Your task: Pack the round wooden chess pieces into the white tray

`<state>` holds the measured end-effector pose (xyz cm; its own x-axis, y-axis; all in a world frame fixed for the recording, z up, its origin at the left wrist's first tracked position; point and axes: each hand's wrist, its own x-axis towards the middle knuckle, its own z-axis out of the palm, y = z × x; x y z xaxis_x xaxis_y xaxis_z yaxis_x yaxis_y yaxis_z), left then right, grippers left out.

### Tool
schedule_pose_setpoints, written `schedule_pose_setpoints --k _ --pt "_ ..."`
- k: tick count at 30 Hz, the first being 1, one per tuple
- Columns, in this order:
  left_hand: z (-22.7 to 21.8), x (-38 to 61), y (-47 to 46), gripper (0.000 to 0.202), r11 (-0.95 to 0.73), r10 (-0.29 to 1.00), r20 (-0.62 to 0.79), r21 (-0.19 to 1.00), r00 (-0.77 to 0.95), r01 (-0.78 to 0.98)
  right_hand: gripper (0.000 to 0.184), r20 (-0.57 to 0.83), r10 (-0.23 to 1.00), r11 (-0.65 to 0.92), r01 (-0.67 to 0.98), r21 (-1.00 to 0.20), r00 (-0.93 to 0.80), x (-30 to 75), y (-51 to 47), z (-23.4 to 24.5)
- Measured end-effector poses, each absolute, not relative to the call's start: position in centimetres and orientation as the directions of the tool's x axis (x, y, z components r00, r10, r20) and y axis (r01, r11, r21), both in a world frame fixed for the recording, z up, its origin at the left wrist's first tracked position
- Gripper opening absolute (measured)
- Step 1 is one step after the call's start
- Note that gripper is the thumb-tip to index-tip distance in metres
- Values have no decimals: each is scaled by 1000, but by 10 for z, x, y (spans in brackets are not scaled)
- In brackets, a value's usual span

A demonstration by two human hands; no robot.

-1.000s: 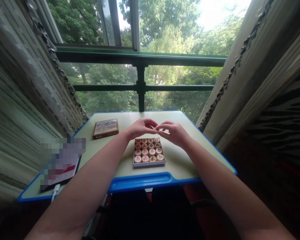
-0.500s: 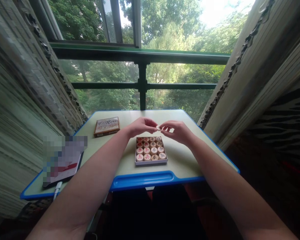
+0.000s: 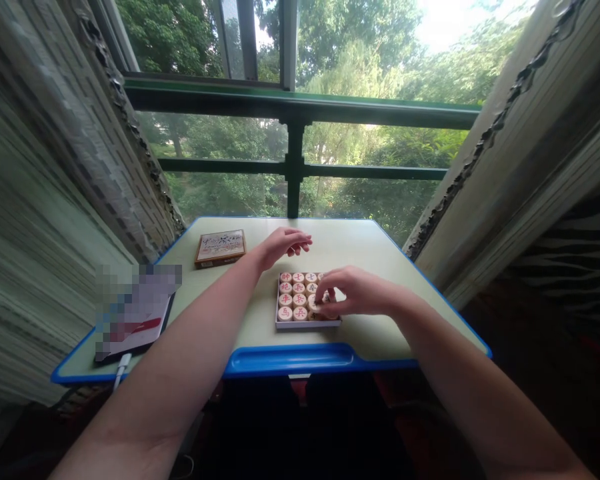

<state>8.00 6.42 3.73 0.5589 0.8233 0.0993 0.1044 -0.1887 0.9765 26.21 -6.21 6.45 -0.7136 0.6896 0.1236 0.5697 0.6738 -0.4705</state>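
A shallow white box tray [image 3: 307, 325] holds rows of round wooden Chinese chess pieces [image 3: 285, 300], marked with red characters on the left and dark ones on the right. My right hand [image 3: 353, 292] is over the tray's right side, thumb and fingers closed around a chess piece [image 3: 313, 302] at the level of the others. It hides several pieces in the right columns. Behind the tray, my left hand [image 3: 286, 245] hovers above the table with loosely bent fingers apart and nothing in them.
A flat brown box lid [image 3: 221, 248] with Chinese lettering lies at the back left of the blue-edged table [image 3: 380, 247]. Left of my forearm is a tablet-like device [image 3: 140, 320], partly blurred, with a white cable [image 3: 123, 367]. A blue groove [image 3: 290, 359] runs along the front edge.
Both hands met behind the tray around a piece. My right hand has since come down and nearer onto the tray with a piece, while my left hand let go and stayed behind it.
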Motion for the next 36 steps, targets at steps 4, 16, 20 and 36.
schedule_pose_setpoints --k 4,16,20,36 --pt "37 82 63 36 -188 812 89 976 577 114 10 107 643 722 553 -417 -758 258 -63 60" --pt "39 83 60 31 -206 811 94 970 577 131 7 116 629 734 539 -414 -768 258 -61 56" --pt "38 84 60 31 -205 810 88 969 580 138 6 120 626 734 530 -426 -770 257 -61 56" --pt "35 83 61 26 -189 815 78 972 574 137 81 123 768 615 669 -418 -629 267 -56 56"
